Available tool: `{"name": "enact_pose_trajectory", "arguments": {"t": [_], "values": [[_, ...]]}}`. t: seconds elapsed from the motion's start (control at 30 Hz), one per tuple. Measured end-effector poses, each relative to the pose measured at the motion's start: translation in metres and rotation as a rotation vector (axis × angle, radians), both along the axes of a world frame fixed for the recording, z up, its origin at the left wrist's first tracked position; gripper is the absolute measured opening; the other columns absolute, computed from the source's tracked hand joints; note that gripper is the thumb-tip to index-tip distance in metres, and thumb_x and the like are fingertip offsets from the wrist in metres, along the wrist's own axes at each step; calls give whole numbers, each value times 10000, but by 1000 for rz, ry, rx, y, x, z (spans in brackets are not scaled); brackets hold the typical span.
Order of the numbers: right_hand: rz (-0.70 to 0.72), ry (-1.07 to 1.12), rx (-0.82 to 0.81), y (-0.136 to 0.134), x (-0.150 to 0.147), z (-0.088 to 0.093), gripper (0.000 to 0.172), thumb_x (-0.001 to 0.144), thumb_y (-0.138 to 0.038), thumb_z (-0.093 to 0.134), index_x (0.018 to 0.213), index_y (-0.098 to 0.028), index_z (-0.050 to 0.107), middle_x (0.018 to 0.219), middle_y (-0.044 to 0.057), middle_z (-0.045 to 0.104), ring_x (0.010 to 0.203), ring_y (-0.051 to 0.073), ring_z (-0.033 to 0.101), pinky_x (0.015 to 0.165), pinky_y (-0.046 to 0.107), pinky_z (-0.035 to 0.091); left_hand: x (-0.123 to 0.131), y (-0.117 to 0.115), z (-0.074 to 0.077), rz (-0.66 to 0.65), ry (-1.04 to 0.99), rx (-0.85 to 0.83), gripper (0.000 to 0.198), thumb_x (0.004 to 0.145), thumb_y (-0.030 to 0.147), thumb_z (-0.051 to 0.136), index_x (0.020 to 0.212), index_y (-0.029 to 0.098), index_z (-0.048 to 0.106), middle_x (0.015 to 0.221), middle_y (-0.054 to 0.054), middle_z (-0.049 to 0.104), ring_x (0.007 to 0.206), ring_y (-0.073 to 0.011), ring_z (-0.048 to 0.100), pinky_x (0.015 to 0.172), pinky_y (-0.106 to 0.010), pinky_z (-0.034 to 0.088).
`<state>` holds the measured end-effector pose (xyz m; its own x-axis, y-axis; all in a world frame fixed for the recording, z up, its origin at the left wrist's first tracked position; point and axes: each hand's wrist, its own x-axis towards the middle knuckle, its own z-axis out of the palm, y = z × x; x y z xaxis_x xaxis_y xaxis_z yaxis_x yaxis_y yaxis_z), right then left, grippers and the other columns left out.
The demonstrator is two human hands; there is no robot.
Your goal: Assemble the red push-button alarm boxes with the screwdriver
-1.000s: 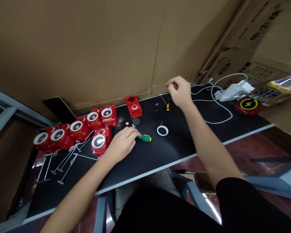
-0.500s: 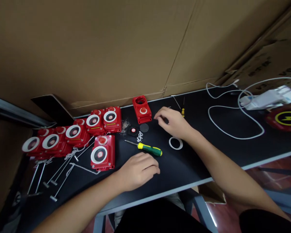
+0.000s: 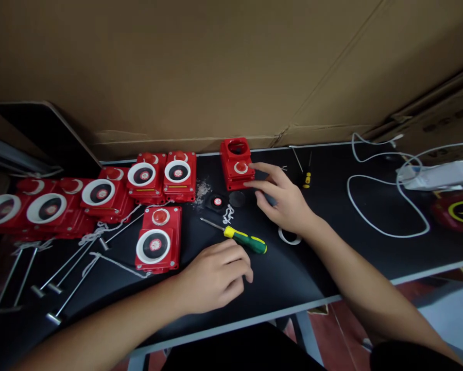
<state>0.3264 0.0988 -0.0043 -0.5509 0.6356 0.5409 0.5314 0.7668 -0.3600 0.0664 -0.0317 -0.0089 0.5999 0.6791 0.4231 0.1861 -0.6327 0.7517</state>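
Observation:
My right hand point(image 3: 281, 198) reaches to a red housing point(image 3: 234, 178) with a round hole at its top and a small red dome. Its fingers are spread, the tips at the housing's right edge; whether they press on it I cannot tell. Beneath that wrist lies a white ring point(image 3: 289, 237), partly covered. My left hand point(image 3: 219, 275) rests on the table, fingers loosely bent and slightly apart, with nothing seen in them. Just beyond it is a green and yellow screwdriver point(image 3: 246, 239). A black part with a red-white centre point(image 3: 217, 202), a dark disc point(image 3: 237, 199) and white cord point(image 3: 228, 214) lie before the housing.
Several assembled red units with white rings point(image 3: 177, 172) stand on the left, one nearer unit point(image 3: 159, 239) apart from them. Small metal hammers point(image 3: 74, 288) on cords lie front left. A yellow-black screwdriver point(image 3: 307, 178) and white cable point(image 3: 389, 237) are right. Cardboard point(image 3: 216, 67) stands behind.
My right hand has moved to the red housing, its fingers spreading toward the edge. My left hand stays on the table, its fingers bent a little more. The view has shifted slightly.

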Motion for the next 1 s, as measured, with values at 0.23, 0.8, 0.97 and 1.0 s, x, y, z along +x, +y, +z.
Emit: {"name": "enact_pose_trajectory", "arguments": {"t": [0.23, 0.8, 0.97, 1.0], "values": [[-114, 25, -15, -4, -7, 1, 640, 1110, -149, 583, 1729, -310, 572, 1757, 195, 592, 906, 179, 783, 892, 443, 750, 0, -8, -3, -59, 173, 117, 171, 1076, 49, 642, 1080, 191, 738, 1102, -61, 804, 989, -220, 695, 949, -360, 613], [-189, -200, -146, 8, -24, -4, 592, 1130, -217, 551, 1708, -241, 681, 1815, 186, 581, 1380, 342, 812, 1069, 538, 769, 3, -8, -7, -107, 288, 151, 159, 1046, 41, 696, 1095, 180, 755, 1127, -67, 810, 1081, -256, 683, 987, -388, 597], [-182, -139, -116, 11, -23, -8, 559, 1121, -204, 560, 1655, -233, 723, 1772, 183, 620, 1500, 351, 743, 1155, 548, 739, 2, -8, -6, -127, 306, 186, 139, 1051, 56, 708, 1103, 172, 763, 1128, -65, 818, 1070, -261, 677, 949, -407, 592], [-178, -124, -107, 11, -22, -8, 553, 1119, -202, 564, 1646, -233, 730, 1764, 182, 628, 1522, 345, 731, 1152, 533, 740, 2, -8, -7, -129, 313, 184, 141, 1054, 56, 705, 1108, 173, 763, 1133, -65, 819, 1073, -262, 676, 954, -408, 593]]}}
